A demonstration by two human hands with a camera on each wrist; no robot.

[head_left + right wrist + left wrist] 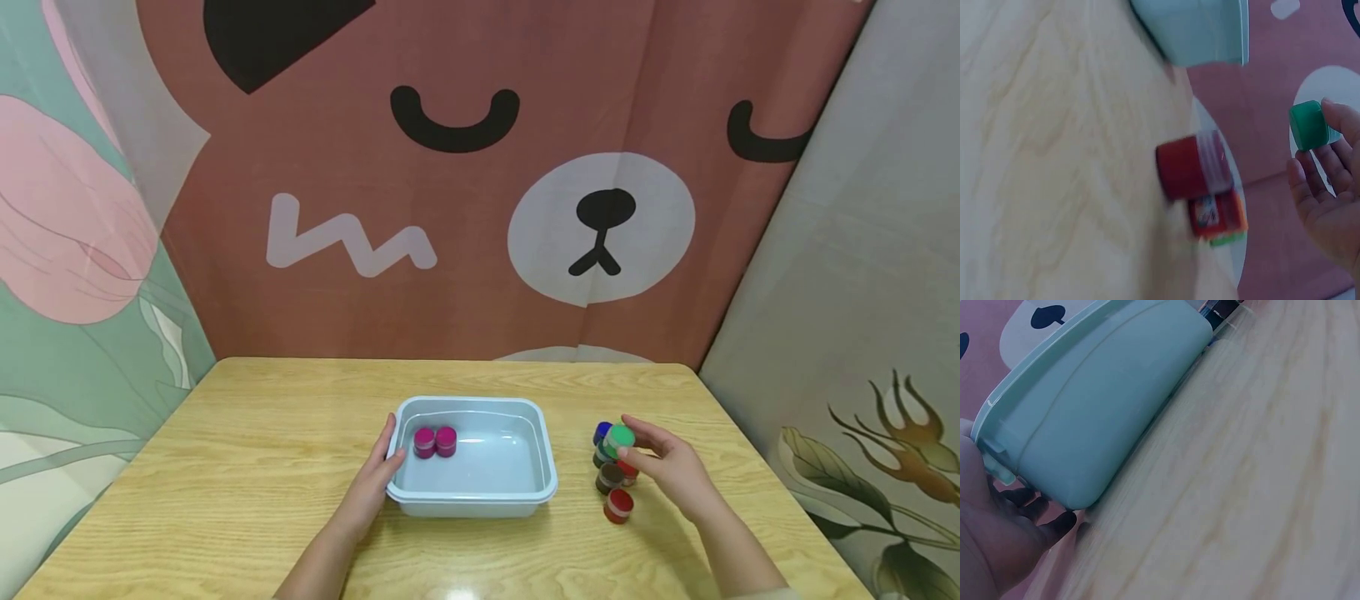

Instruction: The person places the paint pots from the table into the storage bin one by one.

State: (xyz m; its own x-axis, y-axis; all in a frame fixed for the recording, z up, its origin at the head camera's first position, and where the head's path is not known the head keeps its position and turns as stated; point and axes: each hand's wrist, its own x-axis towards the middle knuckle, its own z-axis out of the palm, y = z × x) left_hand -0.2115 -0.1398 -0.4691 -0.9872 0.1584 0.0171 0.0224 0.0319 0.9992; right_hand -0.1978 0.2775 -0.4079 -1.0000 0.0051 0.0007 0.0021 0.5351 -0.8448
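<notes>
My left hand [369,485] grips the left side of a light blue plastic tub [472,504], thumb over the rim and fingers outside. In the left wrist view, those fingers reach along the tub's outer wall [1097,406]. Two magenta paint jars [446,442] stand side by side inside, at the left. My right hand [675,475] pinches a green paint jar [1310,125] between thumb and fingers, raised above the table. Under and beside it are a blue jar [602,431], a dark green jar [601,456], a brown jar [610,477] and red jars [618,506], partly hidden.
The wooden table [262,467] carries the tub in the middle and the loose jars to its right. Behind the table hangs a cloth [465,317] with a bear face. Patterned curtains [847,333] flank both sides.
</notes>
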